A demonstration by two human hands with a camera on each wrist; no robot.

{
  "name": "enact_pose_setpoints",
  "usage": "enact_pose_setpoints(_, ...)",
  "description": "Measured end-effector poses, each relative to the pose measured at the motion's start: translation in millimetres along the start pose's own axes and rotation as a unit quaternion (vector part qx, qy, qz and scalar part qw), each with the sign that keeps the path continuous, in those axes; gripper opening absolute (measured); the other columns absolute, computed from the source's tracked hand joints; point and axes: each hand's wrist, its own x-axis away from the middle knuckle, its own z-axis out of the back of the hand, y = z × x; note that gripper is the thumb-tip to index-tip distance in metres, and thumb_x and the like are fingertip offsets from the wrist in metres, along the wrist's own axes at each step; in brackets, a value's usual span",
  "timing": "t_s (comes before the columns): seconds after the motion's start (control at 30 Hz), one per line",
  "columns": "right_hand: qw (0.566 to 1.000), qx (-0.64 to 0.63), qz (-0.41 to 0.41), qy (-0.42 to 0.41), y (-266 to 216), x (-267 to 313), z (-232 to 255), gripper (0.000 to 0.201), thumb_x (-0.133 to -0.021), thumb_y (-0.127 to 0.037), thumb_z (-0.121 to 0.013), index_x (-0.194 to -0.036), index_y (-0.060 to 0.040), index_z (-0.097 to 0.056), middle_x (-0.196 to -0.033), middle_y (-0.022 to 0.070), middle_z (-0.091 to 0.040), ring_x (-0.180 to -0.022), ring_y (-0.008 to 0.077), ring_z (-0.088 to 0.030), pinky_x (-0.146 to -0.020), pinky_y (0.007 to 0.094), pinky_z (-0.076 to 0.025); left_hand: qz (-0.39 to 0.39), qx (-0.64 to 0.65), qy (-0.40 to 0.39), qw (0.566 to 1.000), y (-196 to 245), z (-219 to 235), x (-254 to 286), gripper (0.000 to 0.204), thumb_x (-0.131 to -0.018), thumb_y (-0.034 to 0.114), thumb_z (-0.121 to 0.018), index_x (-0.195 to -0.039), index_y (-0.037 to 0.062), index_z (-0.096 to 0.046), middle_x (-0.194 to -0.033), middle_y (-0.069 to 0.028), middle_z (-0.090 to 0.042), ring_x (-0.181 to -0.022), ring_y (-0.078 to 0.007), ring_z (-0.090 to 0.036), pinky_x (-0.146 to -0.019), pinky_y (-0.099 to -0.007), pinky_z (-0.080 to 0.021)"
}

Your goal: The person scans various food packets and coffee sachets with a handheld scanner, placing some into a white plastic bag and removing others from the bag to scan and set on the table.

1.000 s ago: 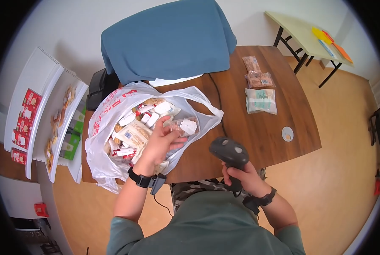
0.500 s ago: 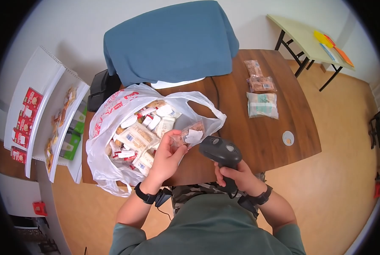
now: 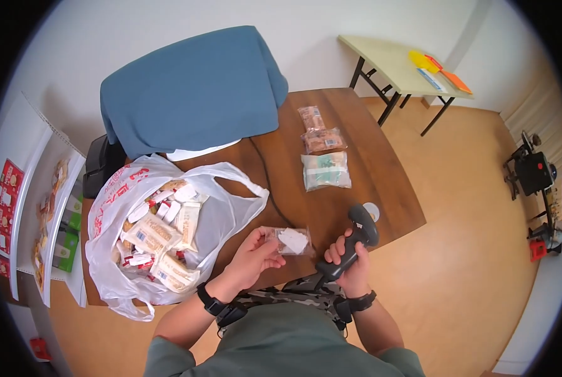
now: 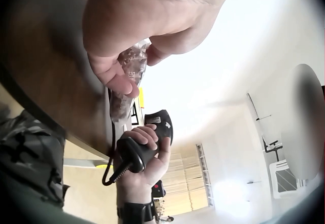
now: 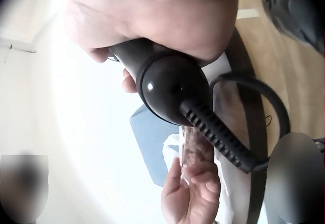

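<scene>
My left hand (image 3: pixel 249 259) pinches a small clear packet (image 3: pixel 301 245) with a white paper piece on its upper face. In the left wrist view, brownish-pink food shows through the packet (image 4: pixel 133 66) between thumb and fingers. My right hand (image 3: pixel 356 276) grips a black handheld barcode scanner (image 3: pixel 364 227) by its handle, the head tipped up and away. The scanner's corded butt (image 5: pixel 175 89) fills the middle of the right wrist view, with the packet (image 5: pixel 197 150) beyond it. Left of my hands stands an open white plastic bag (image 3: pixel 227 207) full of wrapped snacks.
On the wooden table (image 3: pixel 381 191), two pinkish packets (image 3: pixel 323 141) and a green-and-white packet (image 3: pixel 327 171) lie in a column. A round white disc (image 3: pixel 371 210) is behind the scanner. A blue cloth (image 3: pixel 186 88) covers a bulky object at the back. Shelves (image 3: pixel 39 188) stand left.
The left hand has brought the packet from the bag's opening out over the table's front. The right hand has swung the scanner's head from leftward to up and right. The head view has turned rightward.
</scene>
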Motion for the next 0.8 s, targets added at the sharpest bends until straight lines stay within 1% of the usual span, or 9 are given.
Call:
enact_pose_setpoints(0.1,1.000,-0.027,0.008,-0.003,7,0,6,0.043,-0.093,-0.037,-0.064,-0.120,-0.0095,-0.046,-0.079,0.0055,-0.049,-0.066,0.0179,-0.050,-0.070,0.0370,-0.044,-0.015,0.017,-0.005,1.000,10,-26,-31,0.027,-0.102,0.019,-0.057,-0.125,0.0094,-0.048,-0.111,-0.0069,-0.063,-0.083,-0.0163,-0.067,-0.076,-0.0298,-0.055)
enact_pose_setpoints(0.17,1.000,-0.003,0.008,-0.013,10,-1,6,0.044,-0.092,-0.038,-0.066,-0.119,-0.0091,-0.046,-0.079,0.0059,-0.049,-0.066,0.0184,-0.050,-0.070,0.0368,-0.045,0.010,0.066,0.006,0.998,14,-37,-60,0.027,-0.102,0.020,-0.057,-0.124,0.0092,-0.048,-0.112,-0.0083,-0.064,-0.083,-0.0187,-0.067,-0.077,-0.0303,-0.056)
enact_pose_setpoints(0.3,1.000,0.009,0.003,-0.022,11,-2,7,0.044,-0.092,-0.037,-0.067,-0.118,-0.0087,-0.045,-0.080,0.0064,-0.050,-0.067,0.0190,-0.052,-0.071,0.0367,-0.045,0.033,0.030,-0.001,0.999,8,-46,-112,0.032,-0.099,0.018,-0.060,-0.125,0.0056,-0.047,-0.113,-0.0122,-0.064,-0.095,-0.0237,-0.069,-0.085,-0.0354,-0.057)
enact_pose_setpoints(0.5,0.999,0.018,0.002,-0.034,9,-3,7,0.045,-0.092,-0.036,-0.067,-0.119,-0.0086,-0.044,-0.081,0.0071,-0.051,-0.069,0.0197,-0.053,-0.072,0.0382,-0.045,-0.019,0.082,0.024,0.996,5,-69,-159,0.034,-0.098,0.011,-0.060,-0.126,0.0004,-0.044,-0.121,-0.0161,-0.060,-0.107,-0.0278,-0.066,-0.096,-0.0376,-0.055)
enact_pose_setpoints(0.57,0.997,0.064,0.005,-0.035,9,-2,1,0.047,-0.090,-0.037,-0.069,-0.119,-0.0090,-0.045,-0.078,0.0061,-0.050,-0.065,0.0185,-0.051,-0.069,0.0366,-0.045,-0.027,0.094,0.025,0.995,7,-71,-173,0.033,-0.098,0.009,-0.059,-0.125,-0.0010,-0.044,-0.123,-0.0171,-0.059,-0.111,-0.0300,-0.065,-0.100,-0.0387,-0.053)
enact_pose_setpoints(0.63,0.997,0.069,0.004,-0.038,9,-2,2,0.047,-0.091,-0.037,-0.069,-0.119,-0.0081,-0.045,-0.079,0.0068,-0.051,-0.067,0.0194,-0.052,-0.071,0.0375,-0.046,-0.064,0.104,0.030,0.992,11,-75,-182,0.034,-0.098,0.006,-0.058,-0.127,-0.0018,-0.044,-0.126,-0.0172,-0.057,-0.116,-0.0292,-0.062,-0.105,-0.0396,-0.050)
enact_pose_setpoints(0.7,0.997,0.071,0.000,-0.042,9,-1,2,0.046,-0.091,-0.036,-0.068,-0.119,-0.0071,-0.044,-0.081,0.0075,-0.051,-0.069,0.0203,-0.053,-0.072,0.0385,-0.047,-0.073,0.116,0.036,0.990,8,-75,-187,0.041,-0.096,0.002,-0.058,-0.134,-0.0022,-0.041,-0.130,-0.0169,-0.055,-0.117,-0.0272,-0.060,-0.103,-0.0368,-0.050)
enact_pose_setpoints(0.77,0.998,0.065,0.006,-0.026,8,0,1,0.047,-0.090,-0.036,-0.069,-0.118,-0.0070,-0.045,-0.080,0.0075,-0.052,-0.069,0.0202,-0.054,-0.072,0.0384,-0.048,-0.140,0.053,0.048,0.988,5,-80,-174,0.051,-0.094,0.002,-0.059,-0.140,-0.0010,-0.037,-0.128,-0.0154,-0.056,-0.112,-0.0222,-0.060,-0.097,-0.0314,-0.050)
enact_pose_setpoints(0.8,0.998,0.062,0.009,-0.021,8,1,3,0.048,-0.090,-0.036,-0.071,-0.118,-0.0072,-0.046,-0.080,0.0070,-0.051,-0.068,0.0200,-0.054,-0.071,0.0387,-0.048,-0.223,-0.048,0.041,0.973,-12,-69,-184,0.058,-0.092,0.002,-0.061,-0.144,0.0023,-0.036,-0.128,-0.0133,-0.055,-0.103,-0.0169,-0.059,-0.088,-0.0280,-0.049)
